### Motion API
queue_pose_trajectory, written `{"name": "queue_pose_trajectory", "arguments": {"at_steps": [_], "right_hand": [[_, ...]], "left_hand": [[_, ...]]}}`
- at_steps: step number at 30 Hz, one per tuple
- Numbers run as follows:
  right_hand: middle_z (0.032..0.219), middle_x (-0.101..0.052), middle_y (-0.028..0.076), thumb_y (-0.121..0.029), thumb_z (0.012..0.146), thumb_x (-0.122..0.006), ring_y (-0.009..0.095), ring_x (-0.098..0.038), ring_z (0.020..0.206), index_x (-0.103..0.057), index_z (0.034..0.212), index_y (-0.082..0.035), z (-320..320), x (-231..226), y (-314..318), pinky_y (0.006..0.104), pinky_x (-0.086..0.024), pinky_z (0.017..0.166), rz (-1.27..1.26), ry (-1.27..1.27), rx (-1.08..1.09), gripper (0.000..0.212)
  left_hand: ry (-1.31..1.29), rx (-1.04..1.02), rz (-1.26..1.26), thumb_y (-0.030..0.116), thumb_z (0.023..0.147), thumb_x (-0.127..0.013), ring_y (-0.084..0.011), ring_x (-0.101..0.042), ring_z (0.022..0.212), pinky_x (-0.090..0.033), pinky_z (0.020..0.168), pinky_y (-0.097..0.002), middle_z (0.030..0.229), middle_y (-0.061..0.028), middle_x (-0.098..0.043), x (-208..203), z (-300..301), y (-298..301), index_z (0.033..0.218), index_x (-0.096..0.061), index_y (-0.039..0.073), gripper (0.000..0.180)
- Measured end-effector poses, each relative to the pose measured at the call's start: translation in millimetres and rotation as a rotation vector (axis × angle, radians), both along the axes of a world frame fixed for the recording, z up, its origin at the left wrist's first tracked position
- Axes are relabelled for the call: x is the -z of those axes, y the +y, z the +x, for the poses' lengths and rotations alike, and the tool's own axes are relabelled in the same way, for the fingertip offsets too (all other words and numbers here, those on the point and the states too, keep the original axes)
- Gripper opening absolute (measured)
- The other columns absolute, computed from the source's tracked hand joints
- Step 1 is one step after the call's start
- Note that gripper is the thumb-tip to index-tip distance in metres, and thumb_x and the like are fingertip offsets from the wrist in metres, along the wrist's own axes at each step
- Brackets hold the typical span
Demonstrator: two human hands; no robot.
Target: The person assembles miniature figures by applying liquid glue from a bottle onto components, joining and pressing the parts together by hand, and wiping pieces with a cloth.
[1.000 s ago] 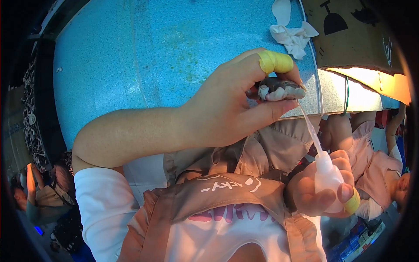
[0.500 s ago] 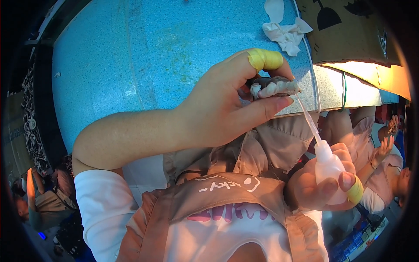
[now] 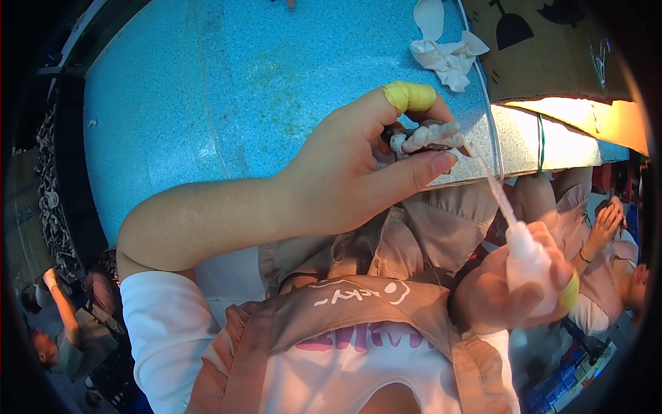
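My left hand (image 3: 348, 155), with yellow tape round its index finger, pinches a small grey-and-white moulded figure (image 3: 433, 136) between thumb and fingers, just over the near edge of the blue tabletop. Part of the figure is hidden by the fingers. Wrapped round a white squeeze bottle (image 3: 529, 272), my right hand (image 3: 486, 293) is lower on the right and slightly smeared by motion; yellow tape shows on one of its fingers too. The bottle's long, thin clear nozzle (image 3: 498, 190) slants up to the figure's right end. Whether the tip touches it, I cannot tell.
Crumpled white tissue (image 3: 452, 61) lies on the blue tabletop (image 3: 207, 83) beside a white cord (image 3: 494, 131). A cardboard box (image 3: 545, 62) stands at the far right. Several small dark pieces fill a tray (image 3: 58, 200) at far left. Other people sit at both sides.
My right hand and the bottle have shifted slightly to the right. My left hand has moved a little left, and the figure in it has turned slightly.
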State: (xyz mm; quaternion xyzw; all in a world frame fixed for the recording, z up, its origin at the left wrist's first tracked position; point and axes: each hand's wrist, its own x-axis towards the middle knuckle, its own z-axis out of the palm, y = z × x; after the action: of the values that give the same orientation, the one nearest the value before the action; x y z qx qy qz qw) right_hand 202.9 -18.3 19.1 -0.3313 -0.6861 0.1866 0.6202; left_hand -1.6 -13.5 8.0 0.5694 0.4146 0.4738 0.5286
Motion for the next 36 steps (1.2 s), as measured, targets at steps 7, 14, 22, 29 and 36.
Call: {"name": "queue_pose_trajectory", "arguments": {"at_steps": [7,14,22,29,36], "right_hand": [[0.098,-0.058,0.013,-0.019,0.083,-0.063,0.017,-0.057,0.082,-0.048,0.115,0.006,4,6,34,0.0269,-0.047,0.074,-0.571,0.303,-0.055,0.043],[0.09,-0.059,0.009,-0.011,0.071,-0.073,0.025,-0.057,0.08,-0.059,0.088,-0.004,-7,40,63,0.0354,-0.044,0.073,-0.502,-0.18,-0.066,0.024],[0.092,-0.058,0.01,-0.014,0.067,-0.074,0.028,-0.054,0.09,-0.059,0.089,-0.004,4,23,77,0.0378,-0.041,0.08,-0.153,-0.473,0.086,0.028],[0.082,-0.064,0.011,-0.015,0.08,-0.061,0.03,-0.06,0.077,-0.063,0.09,-0.004,71,26,193,0.0389,-0.045,0.075,0.155,-0.592,0.464,0.015],[0.066,-0.064,0.008,-0.033,0.084,-0.056,0.029,-0.061,0.062,-0.066,0.092,-0.012,93,42,226,0.0381,-0.047,0.068,-0.01,-1.107,0.573,0.025]], "left_hand": [[-0.294,0.012,-0.204,0.006,0.087,-0.057,-0.0111,-0.056,0.088,-0.049,0.074,-0.0243,0.106,-0.0066,-0.054,-7,5,-1,0.117,-0.044,0.004,0.032],[-0.396,-0.022,-0.218,0.002,0.085,-0.058,-0.0137,-0.057,0.087,-0.05,0.073,-0.0268,0.105,-0.0096,-0.054,-4,5,-5,0.114,-0.041,0.004,0.034],[-0.344,-0.003,-0.257,-0.001,0.083,-0.059,-0.0127,-0.056,0.088,-0.051,0.077,-0.0286,0.105,-0.0095,-0.055,-5,5,-4,0.112,-0.042,0.002,0.033],[-0.42,0.074,-0.328,-0.002,0.085,-0.055,-0.0145,-0.056,0.09,-0.05,0.078,-0.0302,0.108,-0.0089,-0.055,-5,7,-5,0.115,-0.041,0.003,0.034],[-0.426,0.114,-0.362,-0.002,0.086,-0.054,-0.0155,-0.058,0.09,-0.049,0.08,-0.0291,0.111,-0.0101,-0.057,-6,7,-8,0.12,-0.039,0.002,0.037]]}}
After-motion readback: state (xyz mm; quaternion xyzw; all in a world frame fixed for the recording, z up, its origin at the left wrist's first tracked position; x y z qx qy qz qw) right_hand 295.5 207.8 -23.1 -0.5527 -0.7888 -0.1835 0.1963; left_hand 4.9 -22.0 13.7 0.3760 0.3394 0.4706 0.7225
